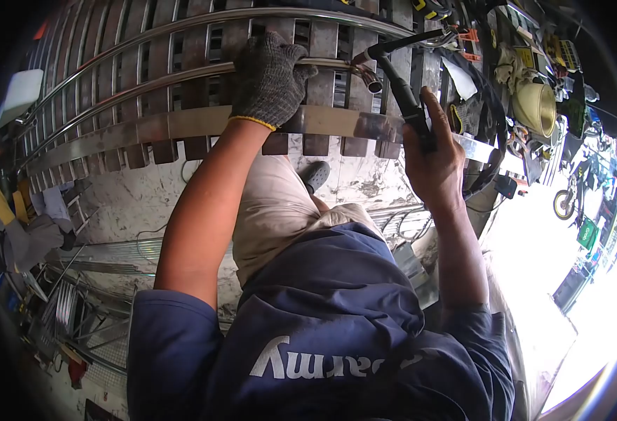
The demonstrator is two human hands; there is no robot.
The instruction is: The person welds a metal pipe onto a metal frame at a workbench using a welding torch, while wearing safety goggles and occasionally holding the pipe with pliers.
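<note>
My left hand (270,81), in a dark grey knitted glove with a yellow cuff, is closed round a shiny metal tube (182,78). My bare right hand (436,158) grips the black handle of a TIG welding torch (401,88). The torch's tip points down and left, close to a short curved pipe piece (371,83) at the tube's right end; whether it touches cannot be made out. Behind my left hand a second long tube (203,22) lies across the slatted metal bench (175,123).
Cables, a rag and a cream-coloured cylindrical container (534,110) crowd the bench's right end. A white block (21,98) sits at the far left. Metal bars (112,256) lie on the floor behind me. At right, a motorbike wheel (564,203) shows beside bright daylight.
</note>
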